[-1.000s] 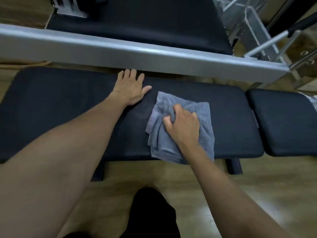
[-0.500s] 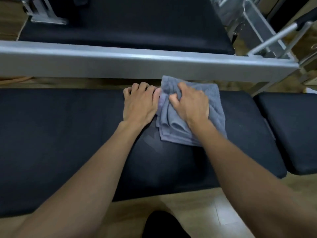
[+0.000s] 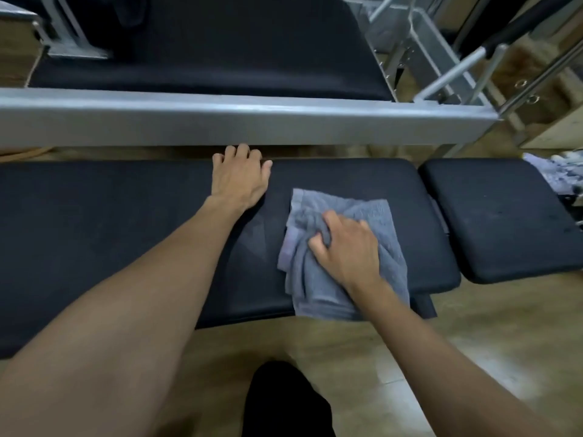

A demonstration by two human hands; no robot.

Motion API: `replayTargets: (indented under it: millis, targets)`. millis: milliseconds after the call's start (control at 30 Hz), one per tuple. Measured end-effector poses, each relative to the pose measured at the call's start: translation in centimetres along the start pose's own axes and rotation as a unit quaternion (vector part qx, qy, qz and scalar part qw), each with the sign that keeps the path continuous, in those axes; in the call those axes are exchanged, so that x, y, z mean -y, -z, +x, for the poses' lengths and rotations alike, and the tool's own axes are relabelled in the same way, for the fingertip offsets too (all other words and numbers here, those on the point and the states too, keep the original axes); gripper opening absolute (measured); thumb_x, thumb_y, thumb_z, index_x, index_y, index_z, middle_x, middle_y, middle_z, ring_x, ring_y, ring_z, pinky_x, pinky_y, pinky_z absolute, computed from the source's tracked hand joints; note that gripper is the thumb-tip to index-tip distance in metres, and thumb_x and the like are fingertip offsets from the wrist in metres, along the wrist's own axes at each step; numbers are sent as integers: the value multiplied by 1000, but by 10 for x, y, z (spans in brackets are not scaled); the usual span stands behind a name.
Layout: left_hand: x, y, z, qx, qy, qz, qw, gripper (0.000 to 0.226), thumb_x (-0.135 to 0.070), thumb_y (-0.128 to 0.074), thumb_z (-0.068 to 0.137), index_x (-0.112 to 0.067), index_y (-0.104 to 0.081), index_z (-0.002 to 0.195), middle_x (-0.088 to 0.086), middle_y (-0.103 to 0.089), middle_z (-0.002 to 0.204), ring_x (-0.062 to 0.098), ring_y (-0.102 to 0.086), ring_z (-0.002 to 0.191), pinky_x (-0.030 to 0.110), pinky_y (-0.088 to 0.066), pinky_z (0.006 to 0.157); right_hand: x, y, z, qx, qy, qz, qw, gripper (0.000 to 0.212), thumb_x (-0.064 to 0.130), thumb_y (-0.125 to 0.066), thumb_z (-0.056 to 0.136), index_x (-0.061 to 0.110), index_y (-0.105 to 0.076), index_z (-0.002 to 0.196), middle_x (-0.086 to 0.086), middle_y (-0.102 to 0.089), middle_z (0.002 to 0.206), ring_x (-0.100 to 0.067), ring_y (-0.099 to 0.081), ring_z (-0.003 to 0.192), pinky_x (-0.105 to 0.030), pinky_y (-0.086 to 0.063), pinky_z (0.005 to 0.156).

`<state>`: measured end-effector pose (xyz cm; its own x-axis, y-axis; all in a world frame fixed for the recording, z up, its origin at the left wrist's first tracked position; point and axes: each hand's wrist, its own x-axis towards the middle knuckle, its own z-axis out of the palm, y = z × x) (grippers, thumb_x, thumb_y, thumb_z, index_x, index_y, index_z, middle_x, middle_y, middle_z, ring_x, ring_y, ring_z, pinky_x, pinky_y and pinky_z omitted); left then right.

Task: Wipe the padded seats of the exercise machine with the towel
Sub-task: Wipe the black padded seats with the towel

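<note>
A long black padded seat [image 3: 126, 234] runs across the middle of the view. A folded grey towel [image 3: 318, 279] lies on its right part, reaching over the near edge. My right hand [image 3: 347, 250] presses on the towel with fingers bunched into the cloth. My left hand [image 3: 241, 178] rests flat on the seat's far edge, fingers spread, holding nothing. A smaller black pad [image 3: 504, 216] sits to the right, separated by a narrow gap.
A grey metal beam [image 3: 252, 121] crosses just behind the seat. Another black pad [image 3: 220, 52] lies beyond it. Metal frame bars [image 3: 457, 70] stand at the upper right. Wooden floor [image 3: 473, 342] lies below, and my dark-clad leg [image 3: 287, 405] shows at the bottom.
My right hand has pulled the towel from the seat's far edge back toward the near edge. My left hand stays on the far edge.
</note>
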<state>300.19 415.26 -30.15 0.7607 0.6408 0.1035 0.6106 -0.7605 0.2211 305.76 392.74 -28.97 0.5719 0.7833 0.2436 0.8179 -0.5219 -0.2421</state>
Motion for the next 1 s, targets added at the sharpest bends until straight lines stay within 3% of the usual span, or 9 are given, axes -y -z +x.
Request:
replayTargets:
  millis: [100,200,333,467,567,633,733,867,1000]
  targets:
    - [-18,9,8,51,-33,-28,998,47,-38,-29,102,-8,-58,125,16,-56,127,36,-50,116,48,-36,96,-15,11,-37,-6,1,-11,1000,19,33,-49,77,16,-56,80,0,-60,61,-22,-57,54,-36,-45,65]
    - [-22,8,22,61,-58,-79,993,42,-32,-31,102,-8,-63,115,16,-62,117,36,-56,107,45,-42,89,-24,9,-31,-15,-9,-14,1000,17,33,-47,76,17,-54,73,2,-57,56,-20,-53,49,-35,-47,61]
    - [-10,5,46,48,11,-168,984,29,-29,-48,91,-13,-72,87,15,-70,92,37,-62,87,41,-51,76,-32,-9,24,-55,-18,-24,998,16,33,-44,79,22,-37,70,-2,-55,53,-22,-45,45,-34,-44,58]
    - [-15,0,58,40,58,-169,983,31,-30,-50,85,-11,-74,81,13,-70,81,34,-61,80,43,-53,78,-48,-33,118,-49,-15,-35,998,19,33,-47,86,16,-46,77,-12,-63,66,-26,-47,54,-32,-31,56]
    - [-20,2,57,49,66,-142,986,32,-32,-49,86,-12,-74,84,12,-69,87,35,-61,86,38,-50,79,-57,-46,177,7,-18,-53,998,25,35,-43,90,12,-52,92,-16,-66,82,-36,-58,71,-36,-31,57]
    - [-24,6,58,65,72,-115,989,32,-33,-49,88,-12,-72,94,16,-67,99,38,-59,95,34,-43,76,-56,-46,189,3,-18,-67,998,27,37,-41,89,12,-52,93,-18,-66,85,-38,-58,74,-37,-31,58]
    - [-28,12,57,95,70,-91,989,36,-34,-47,90,-8,-68,104,21,-64,111,40,-58,100,34,-38,75,-53,-35,160,-17,-23,-61,998,28,34,-42,91,9,-53,96,-18,-65,81,-37,-58,71,-38,-32,61]
    - [-35,12,53,124,38,-66,989,38,-33,-41,97,-4,-61,112,21,-62,116,40,-58,102,38,-42,77,-59,-11,82,-20,-35,-18,999,17,31,-50,85,19,-39,79,-10,-62,68,-31,-54,60,-39,-40,66]
    - [-49,3,41,117,-15,-45,992,42,-38,-32,102,-4,-53,117,23,-60,116,41,-56,105,39,-40,76,-65,11,9,-42,-62,-40,996,18,34,-44,79,20,-34,73,2,-46,57,-21,-38,50,-36,-42,62]
